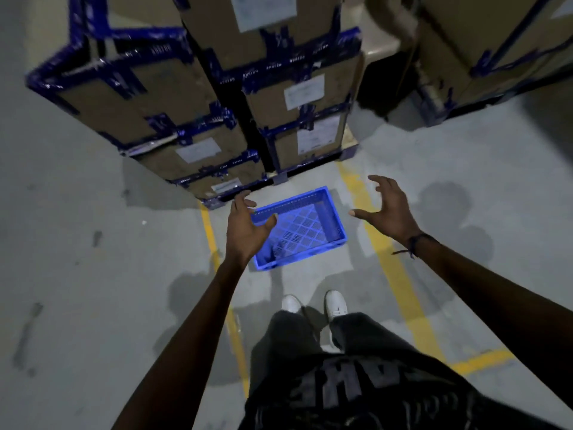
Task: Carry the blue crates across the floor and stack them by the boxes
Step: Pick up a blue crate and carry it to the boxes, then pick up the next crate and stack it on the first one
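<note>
One blue crate (302,229) with a lattice floor rests upright and empty on the grey concrete, just in front of the stacked cardboard boxes (192,119). My left hand (246,231) hovers over the crate's left rim, fingers spread, holding nothing. Off to the crate's right, my right hand (387,209) is raised with fingers apart and also empty. Neither hand touches the crate.
The boxes, bound in blue tape with white labels, stand on a pallet (279,181). More boxes (496,41) stand at the back right. Yellow floor lines (400,274) frame the crate's spot. My white shoes (335,305) are just behind the crate.
</note>
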The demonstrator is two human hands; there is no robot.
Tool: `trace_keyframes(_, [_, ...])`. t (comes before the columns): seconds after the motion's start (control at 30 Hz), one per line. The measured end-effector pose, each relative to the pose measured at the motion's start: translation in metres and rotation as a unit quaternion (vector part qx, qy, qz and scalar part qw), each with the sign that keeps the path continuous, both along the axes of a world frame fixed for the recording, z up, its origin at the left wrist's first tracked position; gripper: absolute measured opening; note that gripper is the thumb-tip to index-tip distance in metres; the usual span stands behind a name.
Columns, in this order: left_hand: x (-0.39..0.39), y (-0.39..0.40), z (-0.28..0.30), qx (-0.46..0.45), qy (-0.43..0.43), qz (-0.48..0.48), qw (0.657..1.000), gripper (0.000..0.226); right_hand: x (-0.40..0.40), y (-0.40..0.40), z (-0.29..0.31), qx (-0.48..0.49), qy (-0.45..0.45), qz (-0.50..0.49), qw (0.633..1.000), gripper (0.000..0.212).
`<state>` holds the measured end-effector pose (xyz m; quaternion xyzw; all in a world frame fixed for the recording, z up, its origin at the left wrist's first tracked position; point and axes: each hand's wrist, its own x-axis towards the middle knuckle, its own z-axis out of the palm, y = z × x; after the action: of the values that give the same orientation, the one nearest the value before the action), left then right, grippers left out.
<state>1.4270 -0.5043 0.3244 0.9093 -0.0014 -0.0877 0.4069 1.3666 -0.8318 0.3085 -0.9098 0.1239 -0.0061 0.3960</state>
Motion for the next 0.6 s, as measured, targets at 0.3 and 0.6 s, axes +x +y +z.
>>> trace_keyframes(0.3, [-0.001, -0.014, 0.034, -0.083, 0.046, -0.106, 0.990, 0.046, -0.104, 0.012, 0.033, 0.048, -0.043, -0.200, 0.978, 0.074])
trace_keyframes(0.6, [0.010, -0.053, 0.039, -0.112, 0.078, -0.354, 0.925, 0.035, -0.241, 0.112, 0.035, 0.044, -0.078, -0.497, 0.863, 0.059])
